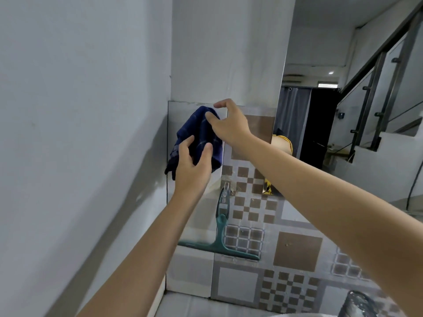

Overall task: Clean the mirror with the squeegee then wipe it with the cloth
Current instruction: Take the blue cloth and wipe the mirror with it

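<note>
**Both hands on the cloth before the mirror, squeegee hung below**

Two bare forearms rise from the lower edge of the view and converge on a dark blue checked cloth (201, 138) held up at the upper left of the scene; the left hand (191, 167) takes the cloth from below, thumb and fingers curled round its lower folds, with one corner hanging down past the wrist side; the right hand (230, 124) reaches in from the right and pinches the cloth's upper part between thumb and fingers, the index finger arched above and apart from the fabric. Cloth and hands sit in front of the upper left portion of the mirror (251, 124), close to its top edge; whether the fabric touches the glass cannot be told. Mirror: a frameless pane fixed to a white wall (229, 46), its surface reflecting patterned brown-and-grey tiles, and at its right margin a stair railing (377, 72), a dark curtain (295, 110) and part of a yellow garment. Squeegee (220, 234): teal, hanging handle-up from a small clear hook (226, 187) below the hands, its blade horizontal at the bottom; neither hand touches it. Left of the mirror, a plain white wall with a grey band running diagonally; at the lower right corner, the edge of a shiny metallic object (357, 303), too cropped to identify.
</note>
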